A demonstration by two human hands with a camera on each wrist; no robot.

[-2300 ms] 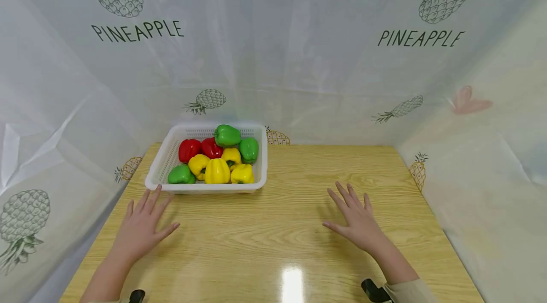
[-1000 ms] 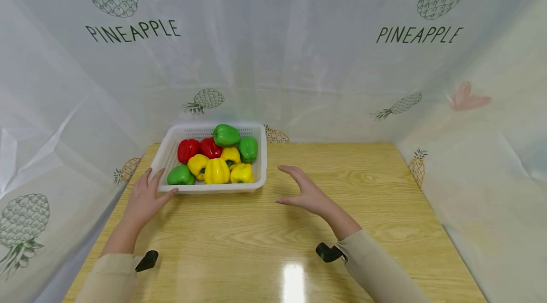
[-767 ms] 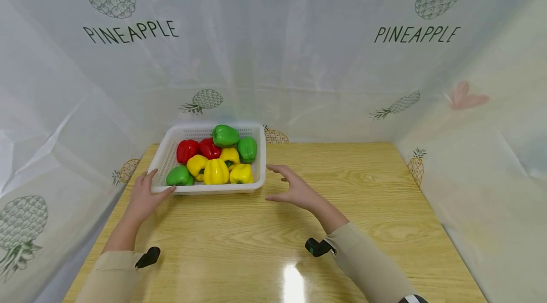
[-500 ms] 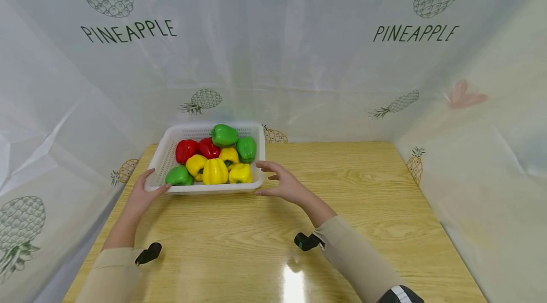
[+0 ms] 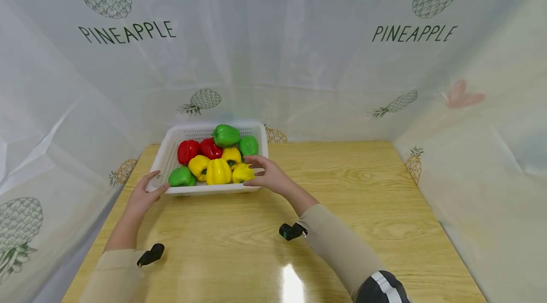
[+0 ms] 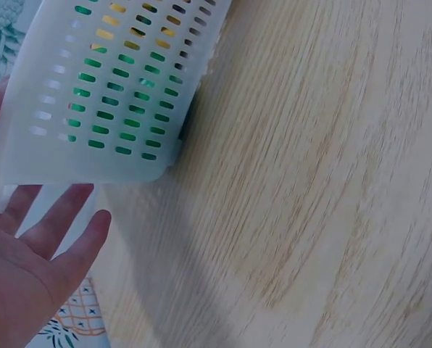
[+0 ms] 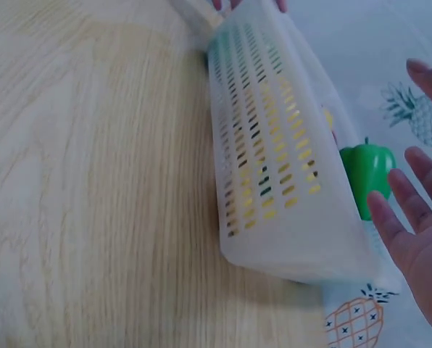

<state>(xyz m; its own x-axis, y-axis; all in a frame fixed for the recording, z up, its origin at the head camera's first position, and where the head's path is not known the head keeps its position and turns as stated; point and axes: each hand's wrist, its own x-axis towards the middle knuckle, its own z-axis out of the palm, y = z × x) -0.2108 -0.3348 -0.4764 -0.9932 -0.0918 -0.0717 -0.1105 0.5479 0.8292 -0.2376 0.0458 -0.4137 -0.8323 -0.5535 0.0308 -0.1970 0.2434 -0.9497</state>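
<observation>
A white perforated plastic basket (image 5: 205, 190) holds several bell peppers: two red, several yellow and several green. My left hand (image 5: 143, 197) grips its front left corner, with the thumb near the front rim; in the left wrist view fingers (image 6: 65, 210) show below the rim. Over the front right corner my right hand (image 5: 273, 177) is spread with bent fingers, overlapping a yellow bell pepper (image 5: 241, 173). In the right wrist view those fingers (image 7: 415, 199) stand apart beyond the rim, near a green bell pepper (image 7: 366, 174), with nothing held.
The basket stands at the back left of a wooden table (image 5: 342, 189). Behind and on both sides hangs a pale curtain (image 5: 273, 56) printed with pineapples. Black wrist cameras (image 5: 150, 254) sit at both sleeves.
My right hand has travelled left and forward from the table's right side to over the basket. The left hand has moved onto the basket's corner. The basket has shifted slightly right.
</observation>
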